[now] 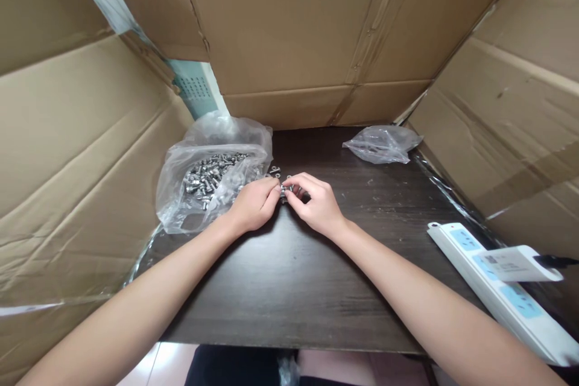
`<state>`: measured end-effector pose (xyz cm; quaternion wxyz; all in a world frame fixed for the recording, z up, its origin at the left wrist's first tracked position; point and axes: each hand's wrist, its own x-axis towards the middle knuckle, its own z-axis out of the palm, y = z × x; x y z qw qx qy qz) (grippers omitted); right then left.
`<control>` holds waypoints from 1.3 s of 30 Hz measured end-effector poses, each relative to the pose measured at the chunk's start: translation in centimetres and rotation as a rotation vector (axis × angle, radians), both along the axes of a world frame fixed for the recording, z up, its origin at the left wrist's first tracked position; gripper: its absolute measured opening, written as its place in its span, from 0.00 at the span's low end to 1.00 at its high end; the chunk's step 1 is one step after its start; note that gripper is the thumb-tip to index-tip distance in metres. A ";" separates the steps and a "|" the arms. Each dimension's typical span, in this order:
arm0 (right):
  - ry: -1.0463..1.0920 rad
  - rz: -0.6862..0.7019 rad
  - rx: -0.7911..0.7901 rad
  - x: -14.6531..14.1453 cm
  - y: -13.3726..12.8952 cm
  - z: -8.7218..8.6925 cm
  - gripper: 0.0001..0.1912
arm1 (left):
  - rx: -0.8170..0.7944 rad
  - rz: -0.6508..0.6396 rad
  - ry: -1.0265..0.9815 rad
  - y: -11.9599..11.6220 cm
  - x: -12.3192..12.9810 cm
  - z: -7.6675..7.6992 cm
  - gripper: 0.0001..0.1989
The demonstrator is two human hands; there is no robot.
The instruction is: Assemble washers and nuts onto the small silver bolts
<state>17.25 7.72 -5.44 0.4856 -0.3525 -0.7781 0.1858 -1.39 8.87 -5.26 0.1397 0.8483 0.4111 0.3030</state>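
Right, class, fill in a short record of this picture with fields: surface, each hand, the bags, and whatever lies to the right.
surface: dark wooden table, cardboard walls around it
left hand: fingertips pinch a small metal part
right hand: fingertips on the same part
open bag: clear plastic, holds many metal screws, beside the left hand
second bag: clear plastic, crumpled, far right of table
right edge: white power strip with a white plug in it

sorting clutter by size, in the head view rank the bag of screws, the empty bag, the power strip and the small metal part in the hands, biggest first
1. power strip, though it lies nearest the camera, so this is unsure
2. bag of screws
3. empty bag
4. small metal part, pinched between the left hand and right hand
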 end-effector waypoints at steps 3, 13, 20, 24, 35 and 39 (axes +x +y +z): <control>-0.009 -0.005 0.014 0.0 0.0 0.1 0.06 | -0.009 -0.009 -0.011 0.0 0.0 0.1 0.16; 0.040 -0.006 -0.030 -0.1 -0.1 0.3 0.04 | -0.018 -0.059 -0.076 -0.2 -0.2 0.3 0.16; 0.039 0.016 -0.021 0.0 -0.1 0.1 0.07 | -0.038 -0.056 -0.078 -0.1 -0.1 0.3 0.16; 0.058 0.005 -0.013 -0.1 -0.2 0.2 0.07 | -0.067 -0.052 -0.075 -0.1 -0.2 0.2 0.16; 0.112 -0.075 -0.177 0.0 0.1 0.0 0.06 | -0.014 -0.018 -0.058 -0.1 0.1 0.1 0.13; 0.129 -0.084 -0.188 0.0 0.2 -0.1 0.07 | 0.002 0.017 -0.078 -0.1 0.2 0.0 0.10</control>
